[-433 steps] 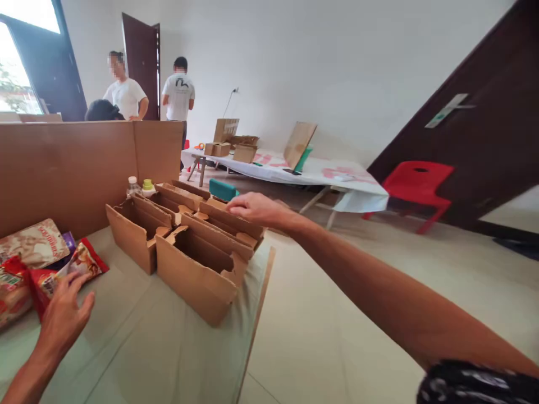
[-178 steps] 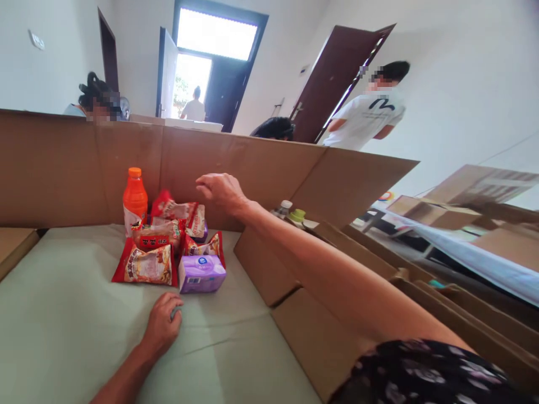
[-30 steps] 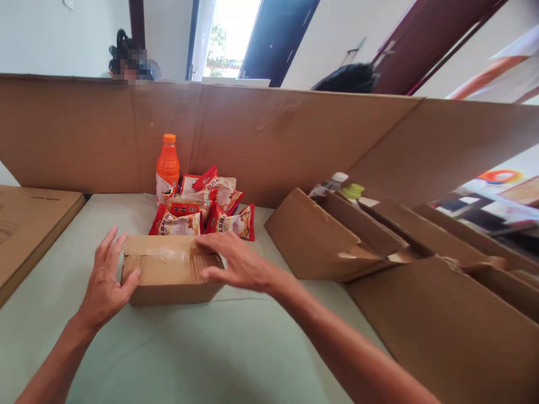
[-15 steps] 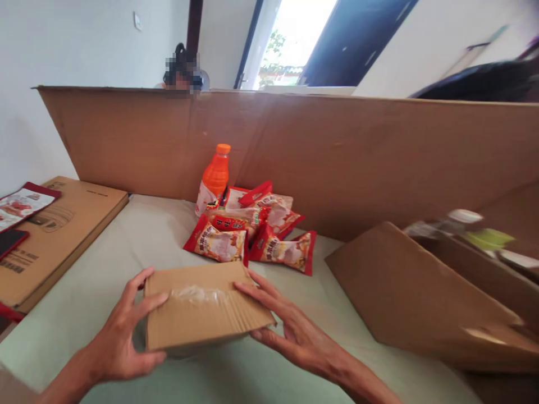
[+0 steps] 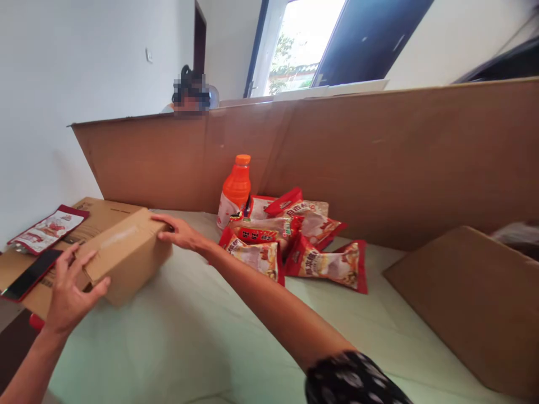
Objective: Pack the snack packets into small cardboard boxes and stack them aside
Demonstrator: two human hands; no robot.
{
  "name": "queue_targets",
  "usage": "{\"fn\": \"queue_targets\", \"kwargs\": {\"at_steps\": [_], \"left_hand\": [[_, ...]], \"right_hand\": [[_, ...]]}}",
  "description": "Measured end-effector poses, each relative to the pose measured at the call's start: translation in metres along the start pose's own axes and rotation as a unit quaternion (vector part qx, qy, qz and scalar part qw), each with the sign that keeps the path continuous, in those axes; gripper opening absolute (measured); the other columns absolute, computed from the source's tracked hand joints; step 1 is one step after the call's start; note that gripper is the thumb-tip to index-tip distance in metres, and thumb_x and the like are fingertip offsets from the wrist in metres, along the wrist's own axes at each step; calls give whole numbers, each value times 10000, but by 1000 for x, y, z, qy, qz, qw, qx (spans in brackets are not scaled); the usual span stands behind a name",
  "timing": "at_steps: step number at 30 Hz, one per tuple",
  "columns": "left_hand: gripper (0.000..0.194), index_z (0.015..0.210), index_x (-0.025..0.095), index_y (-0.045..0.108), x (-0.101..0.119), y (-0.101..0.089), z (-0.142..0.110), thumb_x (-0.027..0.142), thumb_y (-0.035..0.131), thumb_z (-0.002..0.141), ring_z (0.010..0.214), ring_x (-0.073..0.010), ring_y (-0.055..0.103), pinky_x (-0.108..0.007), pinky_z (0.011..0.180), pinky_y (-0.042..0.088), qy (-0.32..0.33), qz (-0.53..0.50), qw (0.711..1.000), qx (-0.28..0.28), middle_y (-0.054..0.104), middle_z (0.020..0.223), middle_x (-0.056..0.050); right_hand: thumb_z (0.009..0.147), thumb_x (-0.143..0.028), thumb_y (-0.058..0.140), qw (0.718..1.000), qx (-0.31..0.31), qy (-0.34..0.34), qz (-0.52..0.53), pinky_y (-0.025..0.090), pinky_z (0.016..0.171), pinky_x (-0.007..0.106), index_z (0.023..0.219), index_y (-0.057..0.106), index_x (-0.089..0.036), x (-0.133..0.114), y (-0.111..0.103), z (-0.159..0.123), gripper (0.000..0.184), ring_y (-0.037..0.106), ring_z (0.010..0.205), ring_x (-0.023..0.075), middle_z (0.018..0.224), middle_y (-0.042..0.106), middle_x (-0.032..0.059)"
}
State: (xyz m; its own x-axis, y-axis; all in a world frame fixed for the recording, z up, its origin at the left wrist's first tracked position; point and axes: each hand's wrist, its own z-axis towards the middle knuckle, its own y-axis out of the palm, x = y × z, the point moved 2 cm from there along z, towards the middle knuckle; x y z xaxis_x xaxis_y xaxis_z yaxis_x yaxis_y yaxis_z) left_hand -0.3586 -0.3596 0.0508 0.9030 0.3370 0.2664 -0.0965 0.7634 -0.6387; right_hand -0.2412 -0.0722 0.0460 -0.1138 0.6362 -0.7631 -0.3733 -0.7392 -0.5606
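Note:
Both my hands hold a small taped cardboard box at the left side of the pale green table. My left hand grips its near left end with fingers spread over the top. My right hand presses on its far right end, arm stretched across the table. The box is tilted and partly rests against a flat brown carton at the left edge.
An orange drink bottle and several red snack packets lie by the tall cardboard screen. A phone and a snack packet lie on the flat carton. An open box sits right. A person is behind the screen.
The box has been carried left from the table's middle to its left edge, both hands still on it. My view has swung left with it.

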Motion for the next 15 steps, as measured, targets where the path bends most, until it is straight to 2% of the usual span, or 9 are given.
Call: {"fn": "queue_targets", "kwargs": {"at_steps": [2, 4, 6, 8, 10, 12, 15], "left_hand": [[548, 1205, 208, 655, -19, 6, 28, 531, 694, 764, 1399, -374, 449, -546, 1182, 404, -24, 19, 999, 42, 425, 1486, -137], [556, 1160, 176, 666, -38, 17, 50, 521, 700, 725, 1400, -402, 433, -560, 1192, 378, -56, 34, 996, 69, 417, 1462, -179], [558, 1119, 151, 676, -57, 33, 63, 511, 697, 694, 1365, -430, 454, -587, 1180, 374, -86, 45, 992, 79, 432, 1406, -208], [571, 1118, 144, 679, -73, 49, 71, 507, 701, 679, 1349, -439, 460, -599, 1173, 370, -106, 52, 990, 77, 439, 1372, -207], [584, 1142, 160, 677, -84, 63, 79, 505, 716, 673, 1361, -427, 446, -584, 1175, 368, -123, 56, 988, 72, 432, 1378, -189], [587, 1167, 174, 673, -89, 76, 89, 490, 732, 676, 1380, -412, 427, -567, 1178, 365, -138, 59, 986, 68, 417, 1399, -174], [572, 1189, 160, 672, -88, 97, 110, 467, 730, 710, 1383, -408, 427, -555, 1169, 373, -156, 66, 984, 65, 397, 1423, -181]], "right_hand": [[925, -243, 580, 999, 34, 7, -18, 335, 1209, 442, 1483, 489, -243, -12, 6, 47, 565, 384, 1479, 240, 1617, 402, 79], [919, -214, 572, 997, 62, 32, -37, 271, 1233, 510, 1479, 486, -224, -19, 21, 83, 567, 308, 1519, 293, 1661, 293, 117], [869, -182, 614, 995, 65, 57, -47, 295, 1213, 555, 1501, 454, -199, -20, 43, 106, 653, 338, 1499, 351, 1646, 284, 174], [815, -153, 649, 995, 52, 70, -47, 368, 1178, 527, 1560, 360, -180, -14, 65, 119, 799, 423, 1448, 358, 1596, 354, 208], [804, -156, 653, 995, 47, 74, -43, 405, 1164, 483, 1613, 227, -173, -4, 79, 126, 915, 455, 1430, 336, 1592, 363, 213], [812, -180, 651, 995, 51, 78, -38, 394, 1180, 460, 1633, 138, -161, 6, 85, 133, 968, 429, 1454, 322, 1634, 298, 215], [803, -203, 676, 995, 42, 86, -34, 380, 1193, 446, 1619, 147, -67, 18, 87, 142, 982, 378, 1488, 333, 1644, 272, 255]]}}
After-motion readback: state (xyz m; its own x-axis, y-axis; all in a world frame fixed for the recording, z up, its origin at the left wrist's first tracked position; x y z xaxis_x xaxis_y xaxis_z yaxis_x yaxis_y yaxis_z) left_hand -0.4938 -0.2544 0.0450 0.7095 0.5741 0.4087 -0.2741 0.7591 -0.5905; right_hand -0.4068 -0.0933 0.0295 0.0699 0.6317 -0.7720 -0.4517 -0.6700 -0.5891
